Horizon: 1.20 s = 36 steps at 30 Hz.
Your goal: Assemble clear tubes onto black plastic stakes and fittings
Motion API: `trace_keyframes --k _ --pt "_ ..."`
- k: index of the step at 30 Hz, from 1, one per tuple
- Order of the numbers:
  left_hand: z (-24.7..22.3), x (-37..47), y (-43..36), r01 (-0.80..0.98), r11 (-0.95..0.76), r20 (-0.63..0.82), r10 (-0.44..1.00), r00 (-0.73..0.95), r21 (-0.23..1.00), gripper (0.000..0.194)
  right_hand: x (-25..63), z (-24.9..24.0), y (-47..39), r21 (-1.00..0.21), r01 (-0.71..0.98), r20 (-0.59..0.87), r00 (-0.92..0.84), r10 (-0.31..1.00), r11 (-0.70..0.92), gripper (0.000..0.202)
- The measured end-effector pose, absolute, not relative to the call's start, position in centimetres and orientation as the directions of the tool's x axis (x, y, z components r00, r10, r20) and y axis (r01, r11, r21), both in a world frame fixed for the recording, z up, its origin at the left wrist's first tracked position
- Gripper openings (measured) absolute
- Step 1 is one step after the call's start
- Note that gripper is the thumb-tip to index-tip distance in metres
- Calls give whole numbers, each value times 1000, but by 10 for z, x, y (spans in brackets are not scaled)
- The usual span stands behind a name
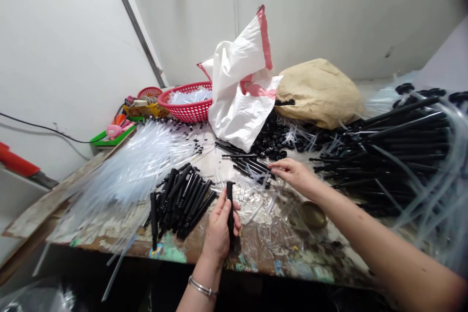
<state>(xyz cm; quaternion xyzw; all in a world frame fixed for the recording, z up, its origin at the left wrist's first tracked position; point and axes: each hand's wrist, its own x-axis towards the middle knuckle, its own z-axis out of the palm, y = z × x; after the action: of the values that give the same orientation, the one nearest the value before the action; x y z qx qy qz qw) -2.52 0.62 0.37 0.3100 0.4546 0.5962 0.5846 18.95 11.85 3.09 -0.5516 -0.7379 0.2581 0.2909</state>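
My left hand (220, 222), with a bracelet at the wrist, is closed around a black plastic tube (230, 209). The tube stands nearly upright and has a small side lip at its top. To the left of that hand lies a pile of similar black tubes (183, 200). My right hand (292, 173) reaches over the middle of the table, fingertips pinched together at the ends of several thin black rods (252, 168). Whatever sits between those fingertips is too small to make out. Around the rods are thin clear plastic strips (268, 202).
Long clear tubes (135, 161) spread across the left. Behind are a red basket (186, 109), a white sack (234, 92) and a tan bag (318, 90). Small black parts (272, 139) heap before the sack. Long black rods (395, 151) fill the right; a round dish (313, 214) lies under my right forearm.
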Motion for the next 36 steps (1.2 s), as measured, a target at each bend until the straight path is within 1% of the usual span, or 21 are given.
trace_keyframes --k 2,4,6,7,8,10,13,16,18,20,22,26,28,31,36 --pt "3 -25 6 -432 108 -175 978 -117 895 51 201 43 114 -806 563 107 -165 980 183 28" --pt "3 -25 7 -437 121 -183 978 -102 891 52 212 53 104 -922 382 30 -112 993 71 30" --pt "4 -25 7 -428 127 -179 980 -83 895 51 221 59 90 -977 215 -39 -102 994 -16 33" --pt "5 -25 7 -418 127 -171 983 -69 899 49 225 61 82 -981 191 -59 -112 992 -37 35" --pt "6 -25 7 -406 126 -161 986 -53 905 46 230 62 73 -978 201 -76 -119 990 -51 37" --pt "8 -24 6 -385 131 -144 990 -7 914 41 240 60 57 -953 296 -107 -114 988 -69 40" --pt "9 -19 3 -374 151 -143 989 50 915 41 255 50 37 -866 499 -93 -121 988 -20 40" --pt "8 -9 -1 -383 160 -145 987 69 910 45 266 40 25 -760 641 -27 -195 980 106 32" --pt "6 -3 -3 -376 180 -156 983 94 909 48 271 34 21 -670 708 49 -259 965 224 26" --pt "4 1 -5 -355 214 -179 975 127 910 51 273 31 20 -541 769 137 -317 939 339 26" --pt "3 2 -6 -329 237 -197 969 151 914 56 273 29 19 -398 817 192 -370 909 417 26" --pt "2 1 -6 -293 251 -203 961 186 922 58 271 28 20 -137 873 199 -438 877 468 19" --pt "1 0 -6 -282 252 -200 959 200 926 57 268 30 20 -40 888 196 -443 875 459 14" --pt "1 1 -7 -272 255 -204 958 204 928 57 263 34 20 21 885 167 -463 871 466 12" --pt "4 3 -7 -249 248 -204 960 189 936 58 261 35 22 30 884 111 -467 877 467 11"
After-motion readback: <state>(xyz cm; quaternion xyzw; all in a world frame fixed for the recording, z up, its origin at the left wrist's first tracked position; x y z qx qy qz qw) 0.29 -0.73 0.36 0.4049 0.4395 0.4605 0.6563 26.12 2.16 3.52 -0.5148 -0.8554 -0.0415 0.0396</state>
